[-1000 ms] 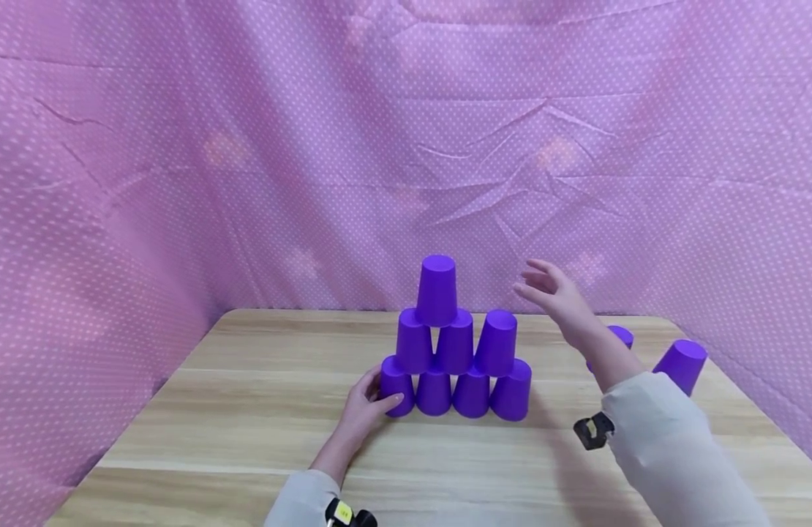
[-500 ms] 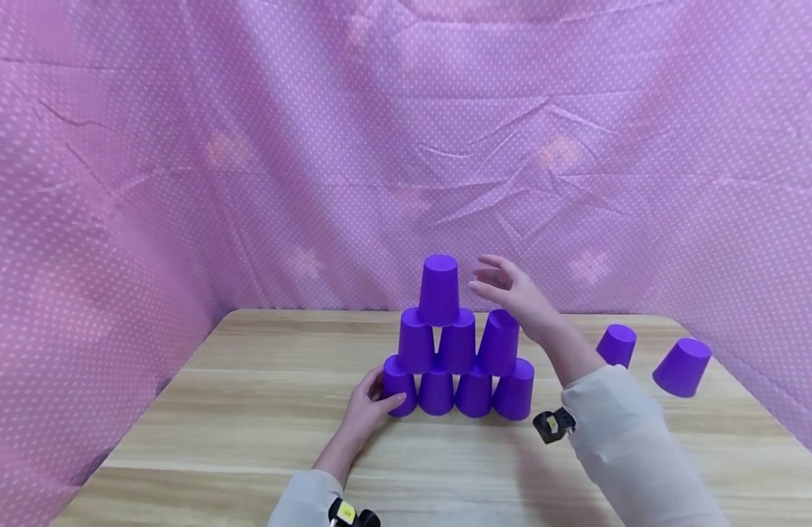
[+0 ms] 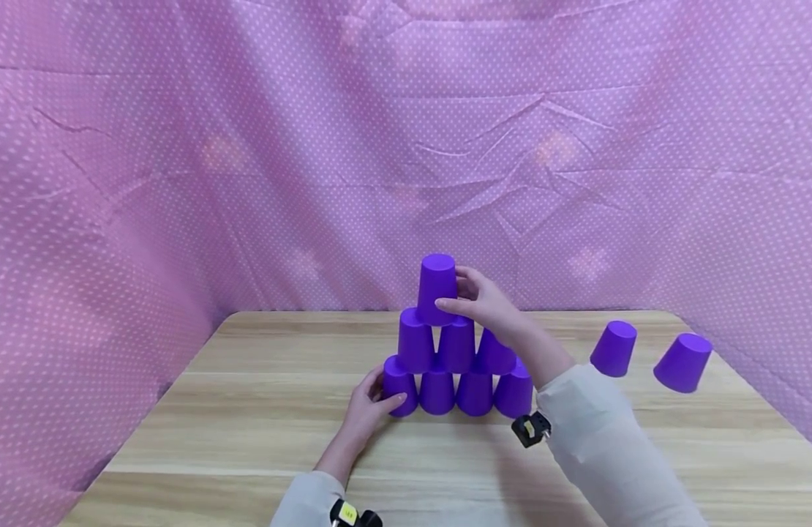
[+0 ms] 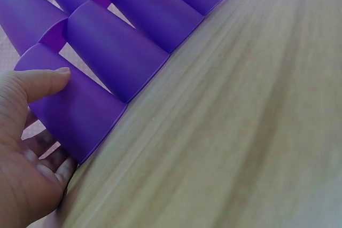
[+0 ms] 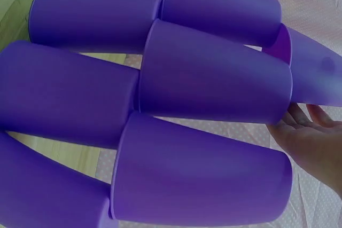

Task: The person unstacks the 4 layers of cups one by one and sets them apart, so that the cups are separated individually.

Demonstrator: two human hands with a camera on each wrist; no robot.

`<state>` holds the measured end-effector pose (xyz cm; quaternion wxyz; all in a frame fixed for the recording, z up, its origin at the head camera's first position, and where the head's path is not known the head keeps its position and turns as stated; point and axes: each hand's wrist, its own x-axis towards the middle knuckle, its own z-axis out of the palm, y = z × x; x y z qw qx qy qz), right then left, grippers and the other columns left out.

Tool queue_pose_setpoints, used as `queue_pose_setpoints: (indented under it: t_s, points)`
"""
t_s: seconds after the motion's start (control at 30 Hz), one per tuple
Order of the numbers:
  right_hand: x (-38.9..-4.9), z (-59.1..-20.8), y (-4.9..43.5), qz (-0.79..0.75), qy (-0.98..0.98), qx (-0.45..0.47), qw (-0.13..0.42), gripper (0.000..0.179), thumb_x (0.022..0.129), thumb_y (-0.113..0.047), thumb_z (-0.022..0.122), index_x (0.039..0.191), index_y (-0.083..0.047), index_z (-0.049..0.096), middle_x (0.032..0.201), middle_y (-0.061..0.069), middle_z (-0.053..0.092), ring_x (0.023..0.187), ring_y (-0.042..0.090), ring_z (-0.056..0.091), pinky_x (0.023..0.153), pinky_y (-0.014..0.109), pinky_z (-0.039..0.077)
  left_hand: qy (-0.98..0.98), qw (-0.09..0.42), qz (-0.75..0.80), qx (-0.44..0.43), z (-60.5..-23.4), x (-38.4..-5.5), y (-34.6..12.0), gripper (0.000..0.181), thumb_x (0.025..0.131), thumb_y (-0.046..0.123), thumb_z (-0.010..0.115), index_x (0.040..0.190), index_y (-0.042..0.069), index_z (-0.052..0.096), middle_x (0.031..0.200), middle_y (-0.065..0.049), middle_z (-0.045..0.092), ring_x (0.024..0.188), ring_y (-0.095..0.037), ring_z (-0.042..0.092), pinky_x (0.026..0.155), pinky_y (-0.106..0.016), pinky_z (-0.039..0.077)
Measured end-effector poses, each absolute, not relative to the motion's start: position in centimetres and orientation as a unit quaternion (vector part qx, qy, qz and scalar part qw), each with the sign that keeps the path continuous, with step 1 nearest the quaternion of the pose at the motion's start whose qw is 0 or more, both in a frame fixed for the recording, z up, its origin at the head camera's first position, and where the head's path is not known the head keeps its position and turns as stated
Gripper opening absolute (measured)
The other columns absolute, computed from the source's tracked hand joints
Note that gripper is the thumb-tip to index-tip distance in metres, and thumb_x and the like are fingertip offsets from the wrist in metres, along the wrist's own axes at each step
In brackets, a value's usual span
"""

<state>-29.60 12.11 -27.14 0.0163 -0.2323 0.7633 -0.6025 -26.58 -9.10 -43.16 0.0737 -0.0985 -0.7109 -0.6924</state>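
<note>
Purple cups stand upside down in a stacked pyramid: several in the bottom row, three in the middle row, and a single top cup (image 3: pixel 436 278) bridging the left pair. My left hand (image 3: pixel 364 411) holds the leftmost bottom cup (image 3: pixel 397 378), thumb in front and fingers round its far side. In the left wrist view that thumb lies against the wall of the cup (image 4: pixel 80 113). My right hand (image 3: pixel 488 304) reaches round the top cup from the right, thumb across its front. The right forearm partly covers the right middle cup (image 3: pixel 494 356). In the right wrist view, fingers meet the top cup (image 5: pixel 323 70).
Two more upside-down purple cups, one (image 3: pixel 613 350) nearer and another (image 3: pixel 683 363) farther right, stand apart on the wooden table (image 3: pixel 261 380). A pink dotted curtain (image 3: pixel 314 183) hangs behind and along the sides.
My right hand has moved left, from the air right of the pyramid to the top cup, and now grips it. The left hand stays at the bottom left cup.
</note>
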Motion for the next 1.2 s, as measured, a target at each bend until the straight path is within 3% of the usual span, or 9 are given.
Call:
queue_pose_setpoints:
  t_s: [0.27,0.77,1.2]
  points:
    - [-29.9,-27.2,11.4,-0.600,0.772,-0.207,-0.006,0.061,0.074,-0.016,0.066,0.126,-0.006,0.036,0.114,0.015,0.051,0.102,0.025,0.049,0.088,0.036,0.038,-0.715,0.082,-0.686,-0.109,-42.0,-25.6,-8.8,0.057,0.071,-0.004,0.064,0.122,-0.012,0.037,0.114,-0.028,0.045,0.107,-0.039,0.040,0.095,-0.046,0.029]
    - [-30.0,-27.0,11.0,-0.611,0.768,-0.194,-0.008,0.057,0.074,-0.013,0.066,0.124,-0.005,0.039,0.110,0.015,0.053,0.099,0.024,0.051,0.087,0.035,0.039,-0.711,0.080,-0.691,-0.101,-44.5,-27.4,-9.1,0.062,0.071,0.000,0.066,0.125,-0.006,0.037,0.118,-0.025,0.044,0.111,-0.035,0.039,0.096,-0.043,0.028]
    - [-28.8,-25.8,14.8,-0.615,0.767,-0.180,-0.041,0.061,0.076,-0.017,0.065,0.127,-0.004,0.035,0.112,0.017,0.050,0.101,0.026,0.048,0.089,0.038,0.037,-0.713,0.082,-0.690,-0.095,-44.5,-27.3,-9.0,0.061,0.071,0.001,0.066,0.125,-0.006,0.038,0.119,-0.025,0.044,0.111,-0.035,0.039,0.097,-0.043,0.027]
